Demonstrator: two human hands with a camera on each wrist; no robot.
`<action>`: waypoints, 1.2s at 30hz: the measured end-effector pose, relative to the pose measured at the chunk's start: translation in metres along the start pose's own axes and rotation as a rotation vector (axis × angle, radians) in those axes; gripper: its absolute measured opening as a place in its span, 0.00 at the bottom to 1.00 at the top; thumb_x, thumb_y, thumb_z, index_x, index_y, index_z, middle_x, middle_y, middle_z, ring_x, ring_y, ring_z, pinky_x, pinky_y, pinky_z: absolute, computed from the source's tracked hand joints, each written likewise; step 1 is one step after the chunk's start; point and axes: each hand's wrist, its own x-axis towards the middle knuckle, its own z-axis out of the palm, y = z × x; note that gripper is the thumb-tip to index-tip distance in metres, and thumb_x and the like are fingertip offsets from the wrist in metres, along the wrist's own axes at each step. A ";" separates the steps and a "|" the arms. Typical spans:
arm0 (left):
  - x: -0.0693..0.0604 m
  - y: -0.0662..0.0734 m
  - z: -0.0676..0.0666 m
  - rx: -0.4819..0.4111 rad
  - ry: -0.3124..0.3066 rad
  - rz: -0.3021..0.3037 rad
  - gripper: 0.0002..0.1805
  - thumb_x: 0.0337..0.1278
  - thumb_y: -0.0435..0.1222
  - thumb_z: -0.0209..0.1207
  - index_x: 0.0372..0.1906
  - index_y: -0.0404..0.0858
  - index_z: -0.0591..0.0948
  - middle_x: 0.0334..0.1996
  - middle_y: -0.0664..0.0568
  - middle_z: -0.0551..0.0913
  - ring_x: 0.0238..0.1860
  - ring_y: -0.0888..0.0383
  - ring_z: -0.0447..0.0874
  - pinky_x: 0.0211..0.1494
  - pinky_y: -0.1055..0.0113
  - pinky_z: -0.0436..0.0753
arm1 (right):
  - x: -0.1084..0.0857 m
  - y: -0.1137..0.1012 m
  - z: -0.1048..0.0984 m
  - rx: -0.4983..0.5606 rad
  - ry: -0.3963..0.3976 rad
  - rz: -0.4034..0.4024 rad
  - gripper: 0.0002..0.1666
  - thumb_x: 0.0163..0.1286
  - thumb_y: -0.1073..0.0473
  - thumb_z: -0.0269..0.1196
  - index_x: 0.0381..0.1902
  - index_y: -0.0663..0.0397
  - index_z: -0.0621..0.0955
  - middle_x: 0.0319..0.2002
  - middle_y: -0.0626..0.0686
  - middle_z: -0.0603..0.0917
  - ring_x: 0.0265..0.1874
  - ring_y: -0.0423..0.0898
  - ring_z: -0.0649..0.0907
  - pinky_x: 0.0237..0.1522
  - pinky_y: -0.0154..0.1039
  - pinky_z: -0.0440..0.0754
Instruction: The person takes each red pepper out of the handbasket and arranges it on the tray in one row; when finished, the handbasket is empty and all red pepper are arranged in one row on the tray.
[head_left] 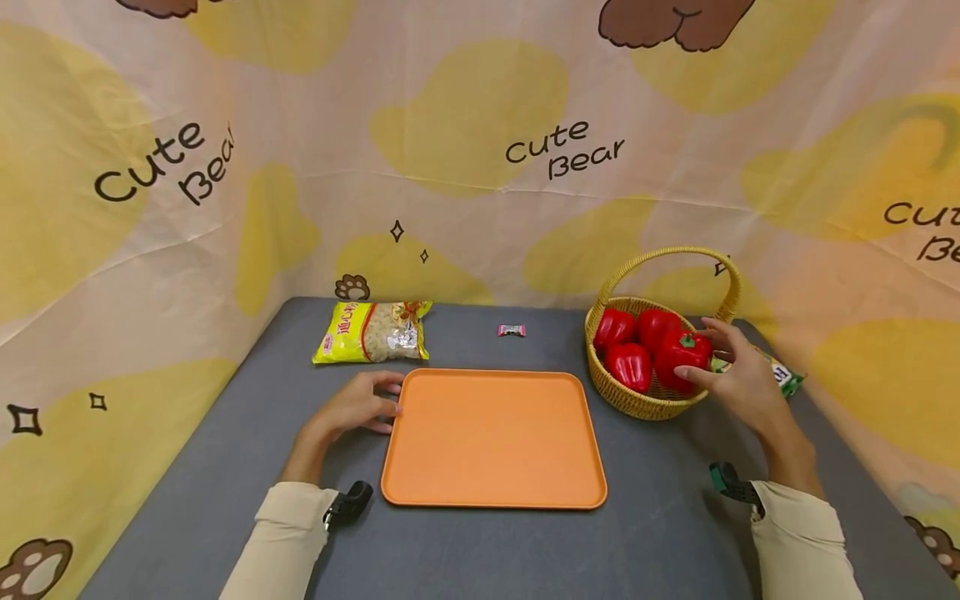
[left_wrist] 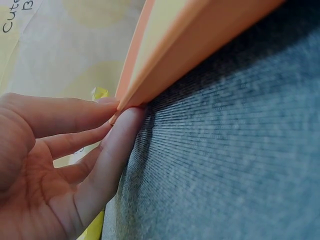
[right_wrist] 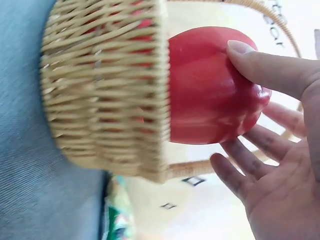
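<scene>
At the left edge of an orange tray (head_left: 495, 442), my left hand (head_left: 356, 408) holds the rim. In the left wrist view the thumb and fingertips meet at the tray's rim (left_wrist: 165, 60). My right hand (head_left: 742, 375) is at the right side of a wicker basket (head_left: 637, 406), its thumb and fingers around a red bell pepper (head_left: 681, 360) with a green stem. In the right wrist view the pepper (right_wrist: 210, 90) rises partly above the basket's rim; its lower part is hidden by the wall. Several red bell peppers (head_left: 628, 367) lie inside the basket.
A yellow bag of pasta (head_left: 372, 333) lies at the back left of the grey table. A small pink-wrapped candy (head_left: 512, 330) lies at the back middle. Behind the right hand, a green packet (head_left: 783, 375) is partly hidden. The basket's tall handle (head_left: 675, 250) arches over the peppers.
</scene>
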 end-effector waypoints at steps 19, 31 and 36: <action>-0.002 -0.001 0.002 -0.002 0.020 -0.036 0.36 0.63 0.26 0.62 0.76 0.26 0.68 0.65 0.31 0.74 0.42 0.54 0.87 0.41 0.56 0.93 | -0.006 -0.062 0.020 0.099 -0.047 -0.216 0.43 0.64 0.61 0.77 0.75 0.52 0.75 0.66 0.57 0.77 0.54 0.37 0.79 0.51 0.17 0.79; 0.001 0.001 0.003 -0.012 0.015 -0.048 0.35 0.64 0.26 0.61 0.76 0.27 0.69 0.65 0.32 0.74 0.42 0.54 0.86 0.41 0.56 0.93 | -0.002 -0.075 0.063 -0.002 -0.132 -0.279 0.46 0.60 0.57 0.79 0.74 0.59 0.74 0.67 0.60 0.75 0.64 0.61 0.75 0.57 0.67 0.86; 0.001 0.002 0.003 -0.004 0.017 -0.054 0.35 0.64 0.26 0.61 0.76 0.27 0.69 0.65 0.32 0.74 0.42 0.53 0.85 0.41 0.56 0.93 | 0.003 -0.081 0.082 0.051 -0.195 -0.267 0.47 0.59 0.57 0.80 0.73 0.61 0.74 0.66 0.61 0.74 0.64 0.63 0.75 0.57 0.67 0.86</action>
